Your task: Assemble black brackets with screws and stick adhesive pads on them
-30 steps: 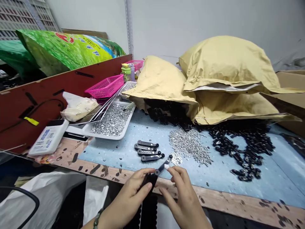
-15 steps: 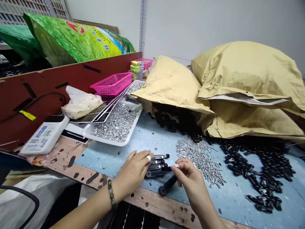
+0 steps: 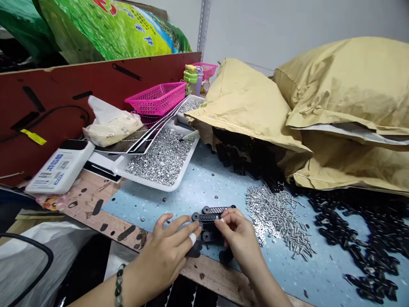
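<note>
Several black plastic arm-shaped parts (image 3: 209, 218) with ribbed lattice faces lie side by side on the blue table mat. My left hand (image 3: 174, 243) rests at their left ends, fingers stretched out and fingertips touching them; a white band is round one finger. Over their right ends, my right hand (image 3: 239, 234) has thumb and forefinger pinched together beside a small shiny metal spot on one part. What the pinch holds is too small or hidden to make out. A loose pile of small metal screws and nuts (image 3: 284, 221) lies to the right of that hand.
A white tray (image 3: 188, 164) of small metal nuts stands at the back left, near a pink basket (image 3: 156, 100) and a white box (image 3: 60, 168). Open paper sacks (image 3: 249, 106) spill black parts behind. More black pieces (image 3: 361, 251) are heaped at the right.
My view has shifted. My left hand has turned and drawn lower, its fingers now at the parts' left ends. My right hand has moved left over the parts, its fingertips down on them.
</note>
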Motion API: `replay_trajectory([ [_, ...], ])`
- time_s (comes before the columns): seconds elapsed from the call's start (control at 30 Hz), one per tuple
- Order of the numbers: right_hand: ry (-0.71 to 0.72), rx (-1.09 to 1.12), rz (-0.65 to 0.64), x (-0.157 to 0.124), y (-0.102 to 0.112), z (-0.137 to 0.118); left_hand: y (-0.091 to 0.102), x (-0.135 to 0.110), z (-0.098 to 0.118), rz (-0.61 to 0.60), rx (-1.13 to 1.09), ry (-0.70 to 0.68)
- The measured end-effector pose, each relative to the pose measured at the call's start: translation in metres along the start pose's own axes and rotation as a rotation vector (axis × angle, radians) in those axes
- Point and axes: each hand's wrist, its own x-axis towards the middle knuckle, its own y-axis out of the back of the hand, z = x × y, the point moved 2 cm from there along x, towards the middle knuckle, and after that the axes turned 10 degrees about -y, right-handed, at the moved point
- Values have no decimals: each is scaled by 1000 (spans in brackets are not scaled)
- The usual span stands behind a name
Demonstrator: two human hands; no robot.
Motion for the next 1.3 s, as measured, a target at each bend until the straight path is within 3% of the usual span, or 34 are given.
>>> replay_trajectory([
  [0.23, 87, -182, 47, -2, -2, 0, -3, 1, 0, -8, -16, 2],
  [0.47, 266, -811, 244, -6, 4, -10, 1, 12, 0, -40, -23, 36],
  [0.53, 310, -865, 284, -12, 7, -18, 7, 17, 1, -84, -88, 76],
  [0.6, 420, -782, 181, -22, 5, -27, 14, 20, 1, -112, -181, 117],
  [0.67, 547, -674, -8, -32, -2, -34, 17, 20, 0, -115, -270, 142],
  [0.73, 593, -581, -116, -37, -7, -39, 18, 16, -2, -58, -318, 196],
  [0.8, 506, -448, -66, -34, -5, -38, 17, 9, -8, 22, -308, 281],
  [0.87, 303, -280, -3, -23, 0, -32, 14, 3, -14, 51, -233, 313],
  [0.97, 56, -96, -28, -5, 1, -19, 11, -3, -15, -46, -73, 194],
  [1.07, 12, -88, -52, 7, -4, -13, 11, -2, -12, -131, 23, 91],
  [1.3, 16, -233, -30, 13, -6, -17, 13, 1, -9, -174, 87, 34],
])
